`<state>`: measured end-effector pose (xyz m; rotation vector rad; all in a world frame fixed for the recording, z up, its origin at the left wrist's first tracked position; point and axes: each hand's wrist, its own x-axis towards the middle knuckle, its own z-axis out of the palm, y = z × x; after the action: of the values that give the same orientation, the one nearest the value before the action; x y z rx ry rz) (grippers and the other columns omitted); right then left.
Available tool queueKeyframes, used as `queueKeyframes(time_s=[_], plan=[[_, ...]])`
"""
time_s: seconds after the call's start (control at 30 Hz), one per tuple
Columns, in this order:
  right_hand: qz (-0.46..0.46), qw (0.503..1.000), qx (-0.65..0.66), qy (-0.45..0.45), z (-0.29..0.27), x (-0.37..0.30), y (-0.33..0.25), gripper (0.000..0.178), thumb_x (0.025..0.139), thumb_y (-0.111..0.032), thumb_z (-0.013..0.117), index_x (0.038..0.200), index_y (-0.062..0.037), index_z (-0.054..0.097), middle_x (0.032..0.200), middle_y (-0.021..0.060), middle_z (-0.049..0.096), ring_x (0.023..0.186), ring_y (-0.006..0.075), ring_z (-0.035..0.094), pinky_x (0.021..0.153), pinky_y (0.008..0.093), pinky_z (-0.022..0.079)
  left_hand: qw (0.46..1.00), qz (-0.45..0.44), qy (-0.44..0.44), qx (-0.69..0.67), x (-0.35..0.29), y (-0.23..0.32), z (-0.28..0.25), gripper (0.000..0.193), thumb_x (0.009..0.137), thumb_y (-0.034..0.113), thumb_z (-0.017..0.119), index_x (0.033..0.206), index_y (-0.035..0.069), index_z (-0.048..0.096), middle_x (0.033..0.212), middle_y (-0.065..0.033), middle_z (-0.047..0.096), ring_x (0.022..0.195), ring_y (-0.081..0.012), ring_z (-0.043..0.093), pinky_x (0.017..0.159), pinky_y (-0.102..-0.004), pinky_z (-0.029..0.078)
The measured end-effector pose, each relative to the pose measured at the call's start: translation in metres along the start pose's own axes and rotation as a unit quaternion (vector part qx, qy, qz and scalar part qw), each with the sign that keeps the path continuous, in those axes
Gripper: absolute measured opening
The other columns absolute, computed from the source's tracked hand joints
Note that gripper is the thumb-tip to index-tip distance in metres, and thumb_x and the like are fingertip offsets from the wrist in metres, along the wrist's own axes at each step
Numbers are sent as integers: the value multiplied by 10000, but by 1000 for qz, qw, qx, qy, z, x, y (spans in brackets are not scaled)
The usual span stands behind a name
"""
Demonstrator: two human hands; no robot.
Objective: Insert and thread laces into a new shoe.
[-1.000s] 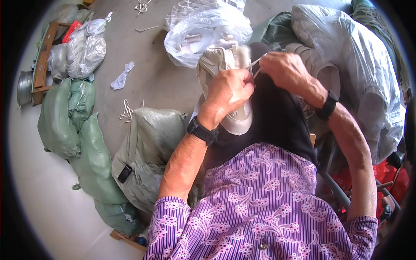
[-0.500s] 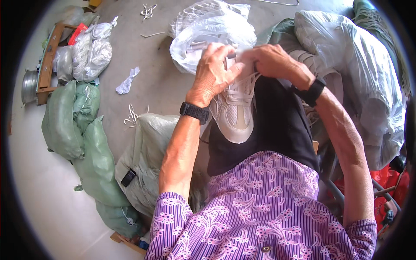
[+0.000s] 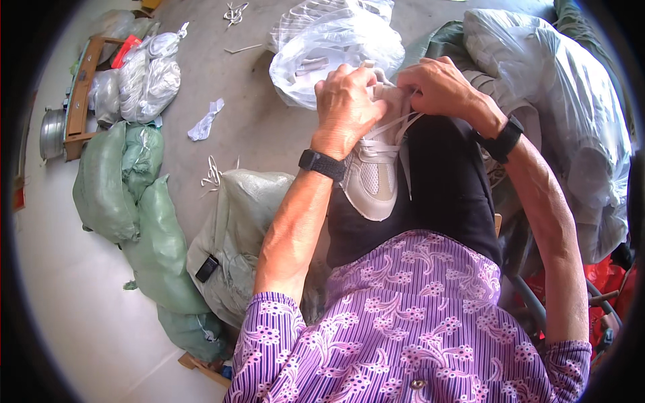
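Observation:
A beige and white sneaker (image 3: 371, 190) rests on my lap over black trousers, its toe toward me. My left hand (image 3: 346, 107) is closed around its left side near the ankle opening and covers part of it. My right hand (image 3: 440, 91) is closed at the right of the opening, with the white shoelace (image 3: 406, 127) running up to its fingers. Another stretch of lace hangs down the shoe's right side. The fingertips of both hands are partly hidden. Just beyond the shoe lies an open clear plastic bag (image 3: 302, 67) with pale pieces in it.
Stuffed green sacks (image 3: 158, 235) line the left side, and a pale sack (image 3: 245, 201) with a small black device stands nearer. Large white plastic bags (image 3: 537, 87) crowd the right. A crumpled white scrap (image 3: 205, 121) and loose laces (image 3: 235, 13) lie on the grey floor.
My right hand has moved right, away from my left hand, drawing the lace with it. My left hand keeps its hold, and the sneaker's opening shows more between the hands.

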<state>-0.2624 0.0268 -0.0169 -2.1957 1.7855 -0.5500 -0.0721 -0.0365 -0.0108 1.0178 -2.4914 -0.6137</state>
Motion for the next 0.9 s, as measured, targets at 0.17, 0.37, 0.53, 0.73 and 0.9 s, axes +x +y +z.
queueKeyframes(time_s=[0.17, 0.37, 0.53, 0.73, 0.9], plan=[[16, 1000, 6, 4, -9, -6, -8, 147, 623, -93, 560, 756, -100, 623, 726, 87, 638, 762, 296, 617, 649, 403, 459, 998, 13, 49, 47, -4, 4, 6, 235, 625, 142, 691, 855, 118, 654, 906, -88, 581, 912, -286, 560, 825, -441, 379], [40, 997, 33, 60, 2, -2, -12, 213, 677, -113, 556, 865, -128, 655, 740, 112, 659, 747, 299, 652, 663, 423, 504, 993, 17, 74, -90, -4, -9, 21, 165, 745, 166, 650, 896, 101, 638, 899, -96, 594, 869, -288, 578, 792, -428, 420], [81, 982, 166, 37, -9, -9, -17, 178, 716, -154, 576, 873, -94, 639, 677, 130, 626, 658, 295, 641, 592, 392, 495, 975, -20, 89, -201, -7, -24, 19, 176, 885, 138, 566, 1021, 53, 639, 912, -111, 616, 819, -219, 580, 743, -326, 467], [-53, 995, 58, 68, 3, -15, -30, 69, 652, -178, 621, 715, -151, 619, 697, 73, 580, 744, 269, 608, 621, 395, 465, 978, 41, 81, -186, -6, -27, -1, 145, 873, 76, 557, 982, 21, 636, 926, -150, 586, 828, -302, 578, 725, -371, 471], [-130, 988, -74, 40, 26, -20, -42, 115, 630, -189, 621, 657, -100, 554, 713, 67, 524, 696, 232, 556, 505, 433, 426, 989, 49, 34, -132, 0, -3, -26, 150, 848, 137, 574, 896, 20, 653, 771, -165, 612, 706, -319, 578, 663, -387, 461]])
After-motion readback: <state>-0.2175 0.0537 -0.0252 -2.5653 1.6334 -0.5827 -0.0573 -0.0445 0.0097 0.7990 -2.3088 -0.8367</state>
